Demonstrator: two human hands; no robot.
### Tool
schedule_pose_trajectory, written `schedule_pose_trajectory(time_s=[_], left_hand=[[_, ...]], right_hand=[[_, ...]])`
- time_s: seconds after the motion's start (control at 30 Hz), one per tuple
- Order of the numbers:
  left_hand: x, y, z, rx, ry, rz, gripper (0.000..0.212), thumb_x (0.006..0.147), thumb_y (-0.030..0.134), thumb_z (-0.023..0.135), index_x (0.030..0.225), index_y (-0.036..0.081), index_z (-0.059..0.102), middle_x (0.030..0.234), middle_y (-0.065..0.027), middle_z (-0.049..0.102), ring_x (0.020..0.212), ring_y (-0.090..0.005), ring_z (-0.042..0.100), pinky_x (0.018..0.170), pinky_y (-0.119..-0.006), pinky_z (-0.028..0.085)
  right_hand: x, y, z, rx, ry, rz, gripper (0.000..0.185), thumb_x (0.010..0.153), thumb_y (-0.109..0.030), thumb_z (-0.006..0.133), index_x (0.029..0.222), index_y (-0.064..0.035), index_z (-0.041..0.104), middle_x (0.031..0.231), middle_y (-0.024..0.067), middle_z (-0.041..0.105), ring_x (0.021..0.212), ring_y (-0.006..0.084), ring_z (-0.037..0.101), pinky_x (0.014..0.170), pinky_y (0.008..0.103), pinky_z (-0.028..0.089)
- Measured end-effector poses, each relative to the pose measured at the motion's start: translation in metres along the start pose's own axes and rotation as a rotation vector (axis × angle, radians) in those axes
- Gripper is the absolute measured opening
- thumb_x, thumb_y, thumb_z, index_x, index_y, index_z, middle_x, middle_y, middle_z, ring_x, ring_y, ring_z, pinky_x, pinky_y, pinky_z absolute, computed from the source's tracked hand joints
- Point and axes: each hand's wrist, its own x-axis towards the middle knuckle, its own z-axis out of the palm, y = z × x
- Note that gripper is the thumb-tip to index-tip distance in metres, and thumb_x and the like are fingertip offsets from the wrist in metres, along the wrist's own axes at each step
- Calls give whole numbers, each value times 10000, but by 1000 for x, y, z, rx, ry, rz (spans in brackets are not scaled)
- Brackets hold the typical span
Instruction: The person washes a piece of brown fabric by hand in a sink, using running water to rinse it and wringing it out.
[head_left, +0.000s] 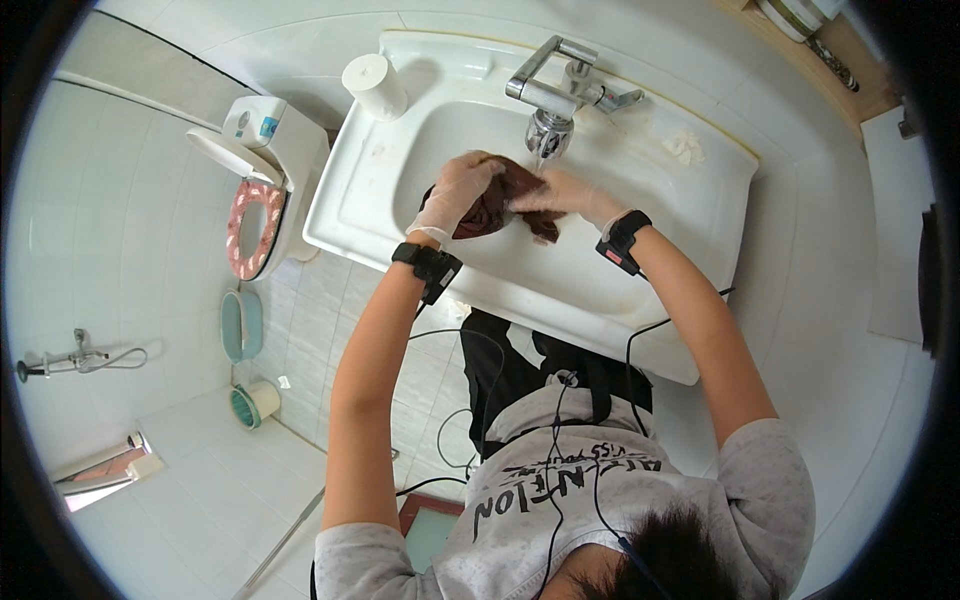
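Over the white washbasin (660, 247), my left hand (459, 191) in a clear thin glove grips a bunched dark brown cloth (484, 214). My right hand (566, 196), gloved too, holds the cloth's right part; its fingertips are blurred. A loose end of the cloth hangs below those fingers, over the basin. Just above the right hand is the chrome faucet (551, 135), with a thin stream that looks like water coming from its spout. Folds of cloth under my left palm are hidden.
A white paper roll (375, 86) stands on the basin's back left corner. Crumpled white paper (684, 148) lies on the right rim. Black cables (495, 360) hang near my body. To the left are a toilet (259, 202), a blue basin (241, 326) and a bin (255, 405).
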Motion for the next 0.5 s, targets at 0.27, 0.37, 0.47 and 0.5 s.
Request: schedule_pose_trajectory(time_s=[0.27, 0.37, 0.47, 0.5], left_hand=[[22, -85, -4, 1169, -118, -188, 795, 680, 183, 630, 1345, 214, 194, 1310, -97, 247, 1201, -329, 283, 909, -432, 396], [25, -107, 4, 1229, -106, -95, 677, 725, 64, 562, 1324, 188, 273, 1332, -105, 223, 1160, -319, 368, 923, -377, 409], [27, -107, 13, 1052, -153, -189, 454, 764, 71, 510, 1204, 134, 418, 1247, -151, 401, 1069, -334, 480, 870, -381, 439], [26, -107, 17, 967, -199, -203, 386, 775, 80, 495, 1157, 115, 454, 1193, -166, 473, 1042, -340, 504, 850, -389, 447]], right_hand=[[9, 75, 15, -807, 143, 54, 251, 672, -167, 621, 895, -53, 607, 1067, 160, 502, 980, 345, 487, 829, 396, 416], [9, 77, 46, -740, 138, 5, 556, 694, -179, 621, 1209, -119, 421, 1128, 168, 453, 1010, 327, 475, 820, 401, 438], [15, 69, 67, -852, 3, 279, 722, 678, -189, 639, 1298, -108, 279, 1114, 175, 469, 958, 322, 524, 756, 399, 469], [17, 76, 72, -845, 46, 357, 613, 663, -186, 643, 1212, -100, 383, 1085, 215, 499, 921, 342, 547, 732, 405, 470]])
